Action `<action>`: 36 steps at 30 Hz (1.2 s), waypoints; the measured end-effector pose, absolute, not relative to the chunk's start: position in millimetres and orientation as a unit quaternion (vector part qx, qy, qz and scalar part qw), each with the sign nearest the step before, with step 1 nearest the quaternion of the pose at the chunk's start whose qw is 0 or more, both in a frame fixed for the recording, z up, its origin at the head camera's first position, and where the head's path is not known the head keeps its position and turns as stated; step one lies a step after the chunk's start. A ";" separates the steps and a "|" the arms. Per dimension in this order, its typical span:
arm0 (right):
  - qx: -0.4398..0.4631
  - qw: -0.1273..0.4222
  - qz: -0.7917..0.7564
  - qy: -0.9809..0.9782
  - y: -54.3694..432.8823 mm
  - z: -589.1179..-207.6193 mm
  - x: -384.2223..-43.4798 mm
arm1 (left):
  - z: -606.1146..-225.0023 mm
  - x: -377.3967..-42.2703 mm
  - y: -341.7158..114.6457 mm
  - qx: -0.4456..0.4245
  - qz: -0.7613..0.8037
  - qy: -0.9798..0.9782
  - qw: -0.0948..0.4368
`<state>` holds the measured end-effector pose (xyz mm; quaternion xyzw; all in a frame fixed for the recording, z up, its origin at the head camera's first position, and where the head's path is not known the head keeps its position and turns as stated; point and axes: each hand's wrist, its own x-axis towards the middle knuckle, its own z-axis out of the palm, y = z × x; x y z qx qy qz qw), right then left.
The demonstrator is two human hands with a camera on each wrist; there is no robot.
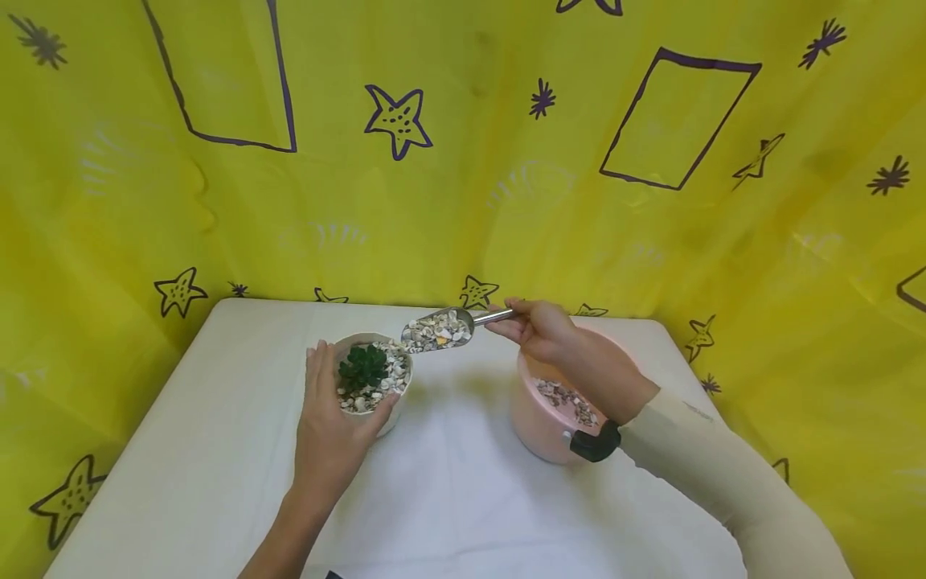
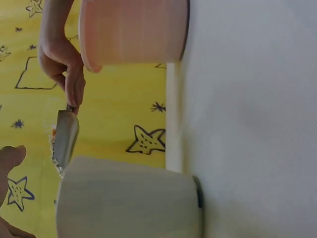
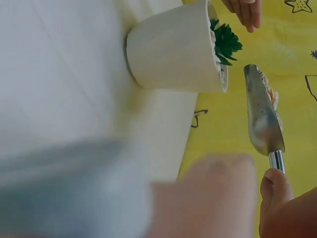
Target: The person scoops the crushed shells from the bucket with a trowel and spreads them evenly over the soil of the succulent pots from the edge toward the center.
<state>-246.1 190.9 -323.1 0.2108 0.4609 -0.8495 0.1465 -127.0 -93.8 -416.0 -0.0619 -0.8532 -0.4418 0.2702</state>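
My right hand [image 1: 546, 331] grips the handle of a metal scoop [image 3: 260, 114] heaped with small pale stones [image 1: 437, 330]. The scoop's tip is just above the right rim of a white plant pot [image 2: 129, 198]. Inside that pot a dark green succulent [image 1: 362, 367] stands among white pebbles [image 1: 394, 371]. My left hand [image 1: 334, 434] is at the pot's left and near side, fingers extended and thumb spread toward the near rim. The left wrist view shows its thumb over the pot, but whether it touches is hard to tell.
A pink bucket [image 1: 538, 426] with more small stones [image 1: 564, 400] at its bottom stands right of the pot, under my right forearm. Both stand on a white-covered table [image 1: 448, 498]. A yellow curtain [image 1: 463, 209] with drawn stars hangs behind and at the sides.
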 end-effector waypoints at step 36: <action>0.201 0.122 -0.825 0.514 175.9 -335.5 -250.1 | -445.4 -158.6 -132.6 -0.092 -0.429 -0.885 0.155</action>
